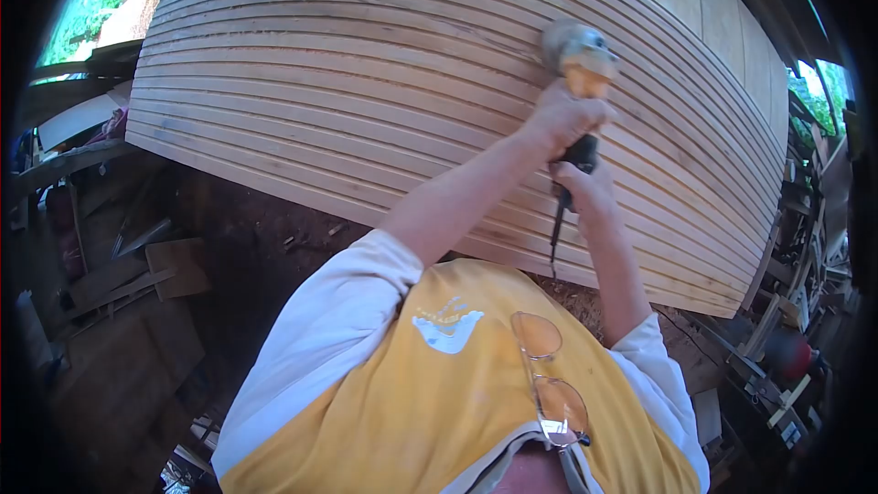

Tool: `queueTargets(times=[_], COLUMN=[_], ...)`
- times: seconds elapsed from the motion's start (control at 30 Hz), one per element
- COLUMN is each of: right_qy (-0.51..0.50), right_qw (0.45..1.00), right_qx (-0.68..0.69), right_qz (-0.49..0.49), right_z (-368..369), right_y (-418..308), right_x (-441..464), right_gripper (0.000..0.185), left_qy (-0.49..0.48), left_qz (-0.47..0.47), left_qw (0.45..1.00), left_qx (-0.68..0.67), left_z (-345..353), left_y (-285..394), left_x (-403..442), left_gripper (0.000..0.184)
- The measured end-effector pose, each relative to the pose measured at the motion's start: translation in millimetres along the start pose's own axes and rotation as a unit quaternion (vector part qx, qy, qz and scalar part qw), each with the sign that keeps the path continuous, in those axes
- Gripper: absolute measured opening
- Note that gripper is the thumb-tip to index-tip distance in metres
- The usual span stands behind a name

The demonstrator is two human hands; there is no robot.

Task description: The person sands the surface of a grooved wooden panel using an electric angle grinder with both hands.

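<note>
Beyond the left hand (569, 117), the power tool's head (576, 48)

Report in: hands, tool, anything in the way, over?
Left hand and right hand both around the power tool, left nearer its head. Tool over the ridged wood; contact unclear. Cord hangs near right hand, possible snag.

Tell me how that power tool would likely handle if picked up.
The power tool would probably feel front-heavy, its bulky head sitting beyond the narrower handle. It's likely hefty, since the left hand and right hand both grip it. Its thin, dark cord would likely flop and trail.
</note>
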State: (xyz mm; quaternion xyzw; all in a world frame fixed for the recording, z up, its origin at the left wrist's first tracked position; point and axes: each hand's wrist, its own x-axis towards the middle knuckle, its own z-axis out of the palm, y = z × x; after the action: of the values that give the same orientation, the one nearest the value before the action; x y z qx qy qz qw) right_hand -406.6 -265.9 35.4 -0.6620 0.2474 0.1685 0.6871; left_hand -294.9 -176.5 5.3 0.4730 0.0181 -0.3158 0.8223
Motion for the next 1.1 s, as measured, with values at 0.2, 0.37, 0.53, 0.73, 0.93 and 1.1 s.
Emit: queueTargets(times=[0.2, 0.37, 0.53, 0.73, 0.93, 1.1], right_qy=[-0.162, -0.258, -0.262, -0.075, 0.166, 0.254], right_qw=[0.982, 0.947, 0.930, 0.997, 0.985, 0.966], right_qx=[-0.095, -0.185, -0.252, -0.015, 0.019, 0.046], right_qz=[-0.025, -0.046, -0.052, -0.020, 0.047, -0.021], right_z=[193.0, 295.3, 279.2, 74.8, -106.9, -133.8], right_y=[-43.0, -64.6, -30.0, 14.0, 58.5, 65.8], right_x=[77.8, 108.5, 74.9, -10.8, -98.9, -120.0], right_gripper=[0.034, 0.036, 0.036, 0.025, 0.030, 0.031], left_qy=[0.178, 0.305, 0.315, 0.096, -0.072, -0.125], left_qz=[0.053, 0.072, 0.081, 0.002, -0.059, -0.095], left_qw=[0.982, 0.949, 0.938, 0.995, 0.988, 0.971], left_qx=[-0.022, -0.039, -0.120, -0.025, 0.121, 0.179], left_z=[-187.4, -285.0, -250.0, -72.7, 127.2, 179.7], left_y=[117.2, 170.8, 136.7, 17.0, -100.6, -125.2], left_x=[-58.5, -103.4, -144.6, -70.1, -17.6, -13.0], left_gripper=[0.027, 0.039, 0.035, 0.028, 0.020, 0.028])
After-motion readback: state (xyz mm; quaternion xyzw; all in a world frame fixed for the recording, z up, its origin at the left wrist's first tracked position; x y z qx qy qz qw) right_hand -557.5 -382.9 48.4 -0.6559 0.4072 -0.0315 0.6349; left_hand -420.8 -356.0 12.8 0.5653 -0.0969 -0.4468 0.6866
